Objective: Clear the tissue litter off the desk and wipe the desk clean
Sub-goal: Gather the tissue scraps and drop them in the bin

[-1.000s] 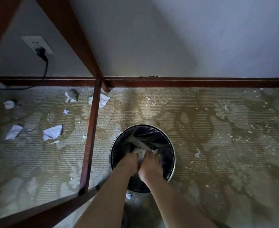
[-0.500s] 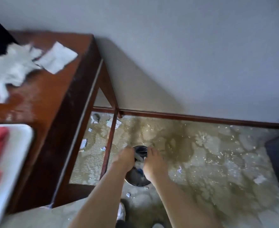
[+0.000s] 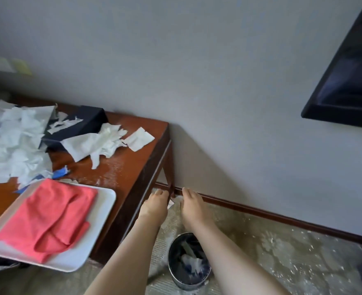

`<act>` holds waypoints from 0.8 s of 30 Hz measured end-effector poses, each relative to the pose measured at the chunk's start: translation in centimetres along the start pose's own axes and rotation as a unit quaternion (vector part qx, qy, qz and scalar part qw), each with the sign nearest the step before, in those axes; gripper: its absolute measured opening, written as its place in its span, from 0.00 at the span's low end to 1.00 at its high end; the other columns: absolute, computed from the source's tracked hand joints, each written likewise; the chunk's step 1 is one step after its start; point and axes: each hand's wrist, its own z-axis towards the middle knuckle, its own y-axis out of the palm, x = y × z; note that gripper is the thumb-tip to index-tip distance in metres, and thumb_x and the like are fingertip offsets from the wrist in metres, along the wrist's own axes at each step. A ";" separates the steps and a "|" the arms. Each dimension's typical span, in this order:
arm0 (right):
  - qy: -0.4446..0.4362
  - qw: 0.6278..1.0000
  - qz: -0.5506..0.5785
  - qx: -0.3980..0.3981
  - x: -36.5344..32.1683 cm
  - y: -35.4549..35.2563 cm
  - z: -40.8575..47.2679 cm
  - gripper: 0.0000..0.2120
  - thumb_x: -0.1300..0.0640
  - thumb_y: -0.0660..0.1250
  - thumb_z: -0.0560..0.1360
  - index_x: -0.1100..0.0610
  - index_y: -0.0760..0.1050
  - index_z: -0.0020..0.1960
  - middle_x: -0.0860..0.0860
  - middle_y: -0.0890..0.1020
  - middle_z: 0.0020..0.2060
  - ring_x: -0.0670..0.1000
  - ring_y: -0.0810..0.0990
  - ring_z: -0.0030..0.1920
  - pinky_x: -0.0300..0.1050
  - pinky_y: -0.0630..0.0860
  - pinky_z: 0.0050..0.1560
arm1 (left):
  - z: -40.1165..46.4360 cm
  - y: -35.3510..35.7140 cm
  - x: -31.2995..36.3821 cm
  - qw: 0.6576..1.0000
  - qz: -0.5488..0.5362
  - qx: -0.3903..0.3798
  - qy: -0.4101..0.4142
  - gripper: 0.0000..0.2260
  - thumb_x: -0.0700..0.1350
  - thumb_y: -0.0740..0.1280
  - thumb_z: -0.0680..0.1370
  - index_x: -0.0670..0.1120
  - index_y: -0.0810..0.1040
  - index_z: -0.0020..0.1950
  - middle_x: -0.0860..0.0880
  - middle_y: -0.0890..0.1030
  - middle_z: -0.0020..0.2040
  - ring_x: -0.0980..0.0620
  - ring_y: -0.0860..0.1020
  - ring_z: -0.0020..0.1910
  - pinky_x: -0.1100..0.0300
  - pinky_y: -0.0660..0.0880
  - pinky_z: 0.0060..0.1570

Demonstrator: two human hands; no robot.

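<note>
Torn tissue litter (image 3: 16, 141) is lying heaped across the desk (image 3: 131, 167) at left of the frame, around a dark box (image 3: 77, 126). Both hands, left (image 3: 154, 205) and right (image 3: 191, 206), are hanging empty with fingers relaxed at lower centre, above the bin (image 3: 188, 260). A red cloth (image 3: 48, 218) is lying on a white tray (image 3: 94, 233) at lower left.

Both forearms reach forward, left hand (image 3: 154, 206) and right hand (image 3: 194, 206) loosely open.

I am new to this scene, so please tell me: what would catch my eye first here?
First, the heap of torn white tissue covering the left part of the wooden desk. Next, the coral-red cloth lying on a white tray at the desk's near edge. Below, both bare hands are above a bin on the littered carpet.
</note>
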 end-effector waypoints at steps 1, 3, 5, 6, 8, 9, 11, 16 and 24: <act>-0.009 1.000 -0.007 0.001 -0.8 -0.4 0.2 0.23 0.54 0.48 0.83 0.55 0.53 0.77 0.51 0.59 0.75 0.53 0.59 0.74 0.50 0.62 0.71 | -0.3 -0.8 -0.6 1.000 -0.002 0.009 -0.006 0.19 0.34 0.55 0.77 0.44 0.67 0.67 0.46 0.69 0.65 0.46 0.68 0.66 0.53 0.71 0.59; -0.020 1.000 -0.021 0.000 -2.3 -0.9 0.6 0.23 0.53 0.48 0.83 0.55 0.52 0.76 0.51 0.59 0.75 0.53 0.59 0.73 0.51 0.62 0.70 | -0.7 -2.1 -1.9 1.000 -0.002 0.021 -0.020 0.17 0.34 0.56 0.78 0.44 0.68 0.66 0.46 0.69 0.64 0.46 0.68 0.65 0.52 0.70 0.58; -0.029 0.999 -0.031 0.003 -4.1 -1.1 1.2 0.23 0.54 0.49 0.83 0.55 0.52 0.76 0.51 0.58 0.75 0.53 0.60 0.73 0.51 0.62 0.70 | -0.9 -3.4 -3.5 0.999 -0.002 0.028 -0.031 0.17 0.34 0.56 0.78 0.43 0.68 0.66 0.45 0.69 0.64 0.44 0.67 0.66 0.51 0.70 0.60; -0.037 0.999 -0.036 0.004 -5.1 -1.1 1.6 0.22 0.54 0.49 0.83 0.55 0.52 0.76 0.51 0.59 0.75 0.54 0.60 0.73 0.51 0.63 0.70 | -1.0 -4.1 -4.5 0.999 -0.004 0.034 -0.037 0.18 0.34 0.56 0.78 0.43 0.67 0.67 0.45 0.68 0.64 0.44 0.67 0.66 0.51 0.70 0.60; -0.053 0.998 -0.046 0.000 -7.2 -0.7 2.4 0.22 0.53 0.49 0.83 0.55 0.52 0.76 0.51 0.60 0.75 0.54 0.60 0.72 0.51 0.63 0.69 | -1.0 -5.2 -6.8 0.998 -0.002 0.047 -0.053 0.17 0.35 0.55 0.77 0.42 0.68 0.66 0.44 0.69 0.64 0.43 0.67 0.66 0.50 0.69 0.60; -0.059 0.997 -0.049 -0.006 -8.4 -0.4 2.9 0.23 0.53 0.48 0.83 0.55 0.52 0.76 0.52 0.60 0.75 0.54 0.60 0.73 0.51 0.64 0.69 | -1.1 -5.7 -8.1 0.997 0.000 0.054 -0.059 0.15 0.35 0.55 0.77 0.41 0.68 0.64 0.43 0.69 0.63 0.42 0.67 0.66 0.50 0.68 0.60; -0.069 0.996 -0.055 -0.018 -10.9 0.5 3.8 0.23 0.51 0.48 0.83 0.55 0.51 0.77 0.52 0.59 0.75 0.54 0.59 0.73 0.52 0.63 0.70 | -1.0 -6.6 -11.1 0.995 -0.005 0.062 -0.073 0.15 0.35 0.55 0.77 0.41 0.69 0.63 0.43 0.69 0.63 0.42 0.66 0.67 0.51 0.67 0.62; -0.081 0.995 -0.052 -0.026 -17.9 3.1 6.6 0.23 0.51 0.48 0.83 0.54 0.51 0.77 0.52 0.58 0.75 0.53 0.58 0.74 0.51 0.63 0.68 | -0.1 -9.6 -19.4 0.992 0.004 0.072 -0.107 0.17 0.34 0.55 0.77 0.42 0.69 0.65 0.44 0.69 0.63 0.44 0.67 0.65 0.52 0.68 0.63; -0.058 0.998 -0.011 -0.002 -24.2 5.6 11.2 0.21 0.52 0.49 0.82 0.55 0.57 0.74 0.53 0.63 0.73 0.53 0.61 0.72 0.51 0.65 0.66 | 3.7 -12.8 -27.4 0.990 0.005 0.080 -0.118 0.15 0.38 0.56 0.79 0.44 0.68 0.66 0.45 0.69 0.63 0.45 0.67 0.65 0.51 0.68 0.60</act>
